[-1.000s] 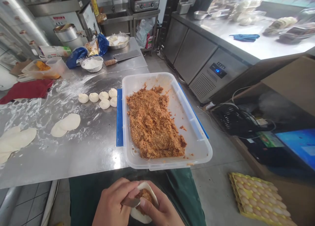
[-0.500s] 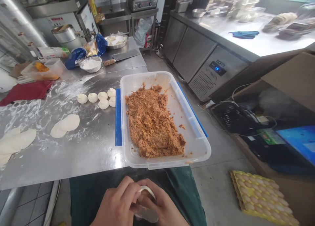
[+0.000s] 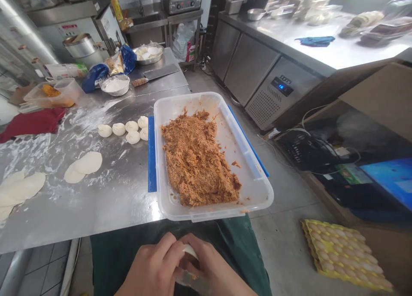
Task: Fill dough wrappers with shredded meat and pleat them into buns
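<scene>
Both my hands are together low in front of the green apron (image 3: 231,236), fingers closed around a bun (image 3: 191,250) of white dough. Most of the bun is hidden by the fingers. My left hand (image 3: 154,263) pinches the dough edge from the left. On the other side, my right hand (image 3: 212,266) curls around it. Under the right fingers shows a flat greyish blade (image 3: 193,281), perhaps a filling spatula; its handle is hidden. Just beyond the hands stands a clear plastic tub (image 3: 257,193) holding reddish-brown minced filling (image 3: 199,158).
Several pleated buns (image 3: 131,126) sit left of the tub on the floured steel table (image 3: 112,201). Flat dough wrappers (image 3: 84,166) lie farther left. A cleaver (image 3: 157,74) rests beyond, near a bowl of flour (image 3: 115,85). Egg trays (image 3: 346,255) stand at lower right.
The fingers have drawn closer over the bun, so less of its opening and filling shows. The view has shifted slightly; the tub and table things stay in place.
</scene>
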{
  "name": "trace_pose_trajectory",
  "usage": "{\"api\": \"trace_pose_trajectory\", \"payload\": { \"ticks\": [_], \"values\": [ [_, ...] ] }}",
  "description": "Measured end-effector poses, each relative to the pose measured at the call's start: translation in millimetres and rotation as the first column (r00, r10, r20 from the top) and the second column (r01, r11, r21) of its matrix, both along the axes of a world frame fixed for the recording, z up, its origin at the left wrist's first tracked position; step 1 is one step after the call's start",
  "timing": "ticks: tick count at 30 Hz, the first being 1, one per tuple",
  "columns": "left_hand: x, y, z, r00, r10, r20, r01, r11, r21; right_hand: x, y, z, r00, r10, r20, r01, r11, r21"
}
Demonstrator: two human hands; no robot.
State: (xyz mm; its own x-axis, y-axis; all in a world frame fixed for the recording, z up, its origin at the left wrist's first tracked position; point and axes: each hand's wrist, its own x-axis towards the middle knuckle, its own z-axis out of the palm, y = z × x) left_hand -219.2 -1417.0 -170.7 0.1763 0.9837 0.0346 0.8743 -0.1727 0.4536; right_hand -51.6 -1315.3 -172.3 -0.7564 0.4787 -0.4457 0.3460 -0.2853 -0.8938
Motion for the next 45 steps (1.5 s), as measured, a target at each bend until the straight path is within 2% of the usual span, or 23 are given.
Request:
{"api": "trace_pose_trajectory", "payload": {
  "ticks": [3,5,6,8,11,15,18,20,24,28,31,33,36,40,42,45],
  "values": [
    [0,0,-0.2,1.000,-0.002,-0.003,0.002,1.000,0.007,0,8,9.4,0.993,0.091,0.081,-0.096,0.994,0.055],
    [-2,0,-0.5,0.999,-0.014,-0.032,0.014,1.000,0.023,0,13,15.2,0.990,0.137,0.043,-0.141,0.984,0.108],
    [-4,0,-0.5,0.999,-0.003,-0.033,0.004,1.000,0.022,0,15,16.9,0.989,0.146,0.003,-0.145,0.986,0.086],
    [-9,0,0.0,0.999,0.049,0.014,-0.049,0.999,0.010,0,17,16.5,0.990,0.101,-0.093,-0.107,0.993,-0.054],
    [-14,1,1.4,0.987,0.121,0.107,-0.125,0.992,0.031,1,13,7.1,0.979,-0.046,-0.200,-0.011,0.962,-0.271],
    [-13,3,3.9,0.986,0.112,0.120,-0.124,0.988,0.093,1,3,-5.8,0.958,-0.176,-0.227,0.072,0.913,-0.401],
    [-9,4,5.7,0.983,0.120,0.139,-0.133,0.987,0.088,0,-2,-6.0,0.959,-0.192,-0.208,0.079,0.887,-0.456],
    [-7,4,5.7,0.986,0.104,0.133,-0.111,0.993,0.050,-2,-2,-2.8,0.964,-0.176,-0.199,0.075,0.898,-0.433],
    [-7,1,4.6,0.998,0.058,0.021,-0.058,0.998,0.028,-3,0,4.4,0.978,-0.087,-0.191,0.031,0.960,-0.279],
    [-5,0,7.3,0.997,0.051,0.060,-0.052,0.999,0.009,-3,4,11.1,0.988,-0.078,-0.130,0.041,0.963,-0.265],
    [-3,3,10.4,1.000,0.013,-0.014,-0.011,0.997,0.075,-3,7,15.9,0.991,-0.008,-0.134,-0.009,0.992,-0.127],
    [-3,6,12.7,0.999,-0.001,-0.048,0.006,0.994,0.105,-3,8,17.0,0.992,0.041,-0.120,-0.050,0.996,-0.075],
    [-2,9,16.2,1.000,0.008,-0.001,-0.008,0.998,0.067,-2,11,15.8,0.996,0.068,-0.058,-0.073,0.994,-0.082],
    [-1,12,17.9,0.997,-0.029,-0.075,0.039,0.989,0.139,-1,16,14.2,0.979,0.191,-0.066,-0.183,0.977,0.111],
    [-1,12,18.1,0.994,-0.029,-0.108,0.046,0.987,0.157,-2,18,13.7,0.976,0.209,-0.056,-0.202,0.974,0.102],
    [0,11,18.8,0.998,-0.007,-0.057,0.014,0.993,0.114,-3,20,13.6,0.986,0.163,-0.022,-0.164,0.986,-0.033]
  ]
}}
